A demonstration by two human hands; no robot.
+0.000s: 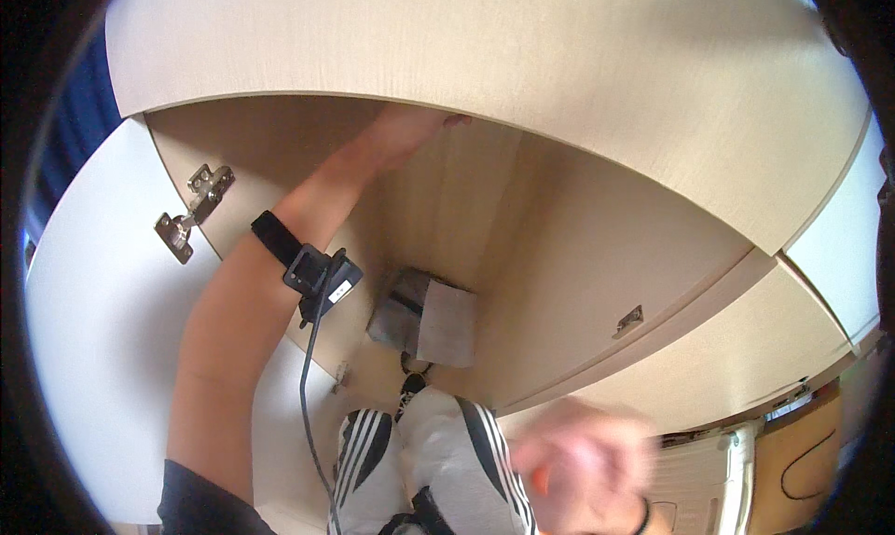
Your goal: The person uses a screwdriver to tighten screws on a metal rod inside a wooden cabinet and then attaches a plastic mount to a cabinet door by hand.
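Note:
My left hand (408, 136) reaches up inside an open wooden cabinet (578, 227), close under the lower edge of its pale upper panel (466, 50). That edge hides most of its fingers; one digit shows at the rim. A black strap with a small device (322, 274) and a cable circles my left forearm. Low on the right, my right hand (592, 456) is smeared by motion, outside the cabinet and beside my knee. Its fingers look curled, and a small orange spot (541, 482) shows at them; what it belongs to is unclear.
A white door (103, 321) stands open on the left, joined by a metal hinge (194, 213). A grey bag (396, 311) and a pale flat sheet (447, 323) lie low in the cabinet. Another hinge part (629, 321) sits on the right panel. A white container (709, 479) stands lower right.

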